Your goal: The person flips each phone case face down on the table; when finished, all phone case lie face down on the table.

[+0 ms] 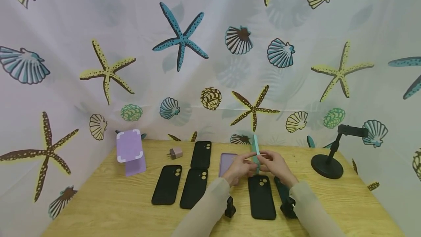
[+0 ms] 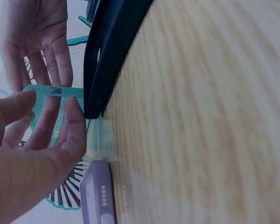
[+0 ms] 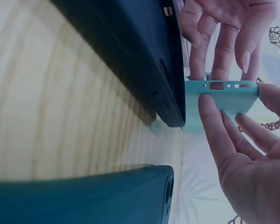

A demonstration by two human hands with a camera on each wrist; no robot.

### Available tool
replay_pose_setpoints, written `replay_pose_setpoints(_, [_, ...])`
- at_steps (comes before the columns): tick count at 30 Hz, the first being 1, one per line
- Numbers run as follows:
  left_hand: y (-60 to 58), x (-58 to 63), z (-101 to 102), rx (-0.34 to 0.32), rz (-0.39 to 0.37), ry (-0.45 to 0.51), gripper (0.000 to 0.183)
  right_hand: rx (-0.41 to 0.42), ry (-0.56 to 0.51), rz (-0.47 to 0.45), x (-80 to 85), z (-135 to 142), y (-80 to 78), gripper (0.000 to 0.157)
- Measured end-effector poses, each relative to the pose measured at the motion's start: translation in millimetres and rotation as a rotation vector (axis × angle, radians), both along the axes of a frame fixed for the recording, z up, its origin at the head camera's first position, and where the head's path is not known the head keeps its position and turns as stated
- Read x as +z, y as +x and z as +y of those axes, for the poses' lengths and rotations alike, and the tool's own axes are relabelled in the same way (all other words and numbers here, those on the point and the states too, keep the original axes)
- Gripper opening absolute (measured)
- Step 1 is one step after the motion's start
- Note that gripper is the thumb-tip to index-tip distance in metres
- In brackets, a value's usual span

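Observation:
A teal phone case (image 1: 255, 143) stands on its edge between my two hands near the back of the table. My left hand (image 1: 241, 166) holds it from the left with thumb and fingers, and my right hand (image 1: 277, 164) grips it from the right. Cutouts along the narrow edge of the teal case (image 3: 228, 86) show in the right wrist view, with the right thumb at its corner. Just in front lies a black phone case (image 1: 262, 197). A dark blue-green case (image 1: 282, 189) lies under my right wrist, and a lilac case (image 1: 227, 159) is partly hidden behind my left hand.
Several black cases lie to the left, among them one at the front (image 1: 166, 185) and one farther back (image 1: 201, 154). A pinkish plug charger (image 1: 175, 153) and a lilac stand (image 1: 129, 147) are behind them. A black stand (image 1: 327, 165) is at the right, before a patterned curtain (image 1: 210, 68).

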State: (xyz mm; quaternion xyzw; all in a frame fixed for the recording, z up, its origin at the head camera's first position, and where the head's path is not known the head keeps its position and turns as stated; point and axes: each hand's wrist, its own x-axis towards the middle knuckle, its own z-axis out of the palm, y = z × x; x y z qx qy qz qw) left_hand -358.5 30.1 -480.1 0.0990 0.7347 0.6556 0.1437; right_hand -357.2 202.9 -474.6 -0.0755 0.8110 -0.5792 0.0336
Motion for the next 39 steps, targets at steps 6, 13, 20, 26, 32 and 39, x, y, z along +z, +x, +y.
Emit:
replay_pose_setpoints(6, [2.0, 2.6, 0, -0.064, -0.016, -0.044, 0.052, -0.023, -0.024, -0.008, -2.3, 5, -0.3, 0.05])
replay_pose_setpoints(13, [2.1, 2.5, 0, -0.112, 0.002, -0.104, 0.047, -0.09, -0.041, 0.012, -3.4, 12, -1.4, 0.048])
replay_pose_setpoints(20, [-0.1, -2.8, -2, -0.114, 0.018, -0.142, 0.038, -0.105, 0.013, -0.004, -1.0, 19, 2.0, 0.043])
replay_pose_setpoints(26, [2.3, 1.6, -2, -0.112, 0.063, -0.194, 0.035, -0.084, 0.11, -0.02, 4.1, 25, 3.5, 0.04])
replay_pose_setpoints(32, [4.2, 3.7, 0, -0.118, 0.087, -0.24, 0.033, -0.066, 0.148, -0.058, 2.7, 28, 3.2, 0.04])
replay_pose_setpoints(39, [2.3, 2.8, -1, -0.1, 0.094, -0.236, 0.03, -0.058, 0.188, -0.052, -2.6, 27, 2.0, 0.04])
